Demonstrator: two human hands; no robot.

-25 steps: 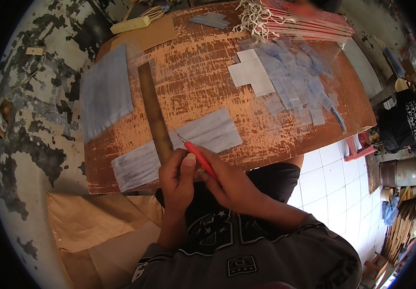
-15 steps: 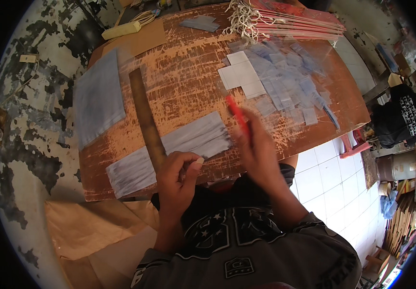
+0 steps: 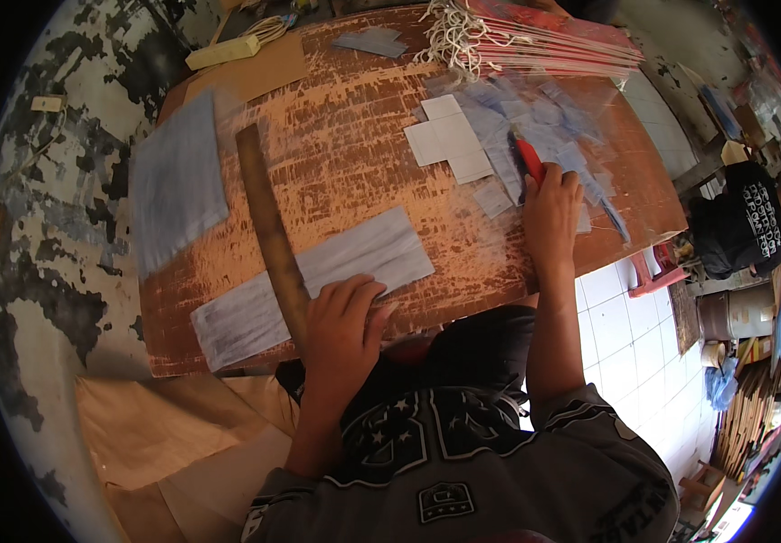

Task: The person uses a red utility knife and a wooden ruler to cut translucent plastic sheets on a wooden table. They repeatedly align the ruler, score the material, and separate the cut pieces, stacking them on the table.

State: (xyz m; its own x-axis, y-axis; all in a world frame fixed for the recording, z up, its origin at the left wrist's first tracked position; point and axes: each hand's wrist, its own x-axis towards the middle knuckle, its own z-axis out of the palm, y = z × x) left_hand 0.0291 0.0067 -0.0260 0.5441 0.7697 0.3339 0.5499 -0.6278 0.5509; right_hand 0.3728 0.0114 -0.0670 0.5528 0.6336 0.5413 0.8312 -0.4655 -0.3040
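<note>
My right hand (image 3: 553, 213) is closed around a red cutter knife (image 3: 528, 156), over the pile of clear plastic pieces (image 3: 580, 158) at the right of the table. My left hand (image 3: 340, 326) lies at the table's near edge, fingers stretched and nothing visible in them. It covers the near end of a long brown ruler-like strip (image 3: 268, 213). That strip crosses a greyish plastic sheet (image 3: 368, 249), long and narrow, beside my left fingers. White card pieces (image 3: 449, 140) lie left of the pile.
A larger bluish plastic sheet (image 3: 180, 181) lies on the worn brown table (image 3: 336, 154) at left. Behind it are brown cardboard (image 3: 259, 72) and a pale power strip (image 3: 223, 52). White cords (image 3: 463, 41) are bundled at the far edge. Another person (image 3: 743, 217) is at right.
My right hand has moved right and away from me, carrying the cutter knife to the plastic pile. My left fingers have uncurled and lowered toward the narrow sheet.
</note>
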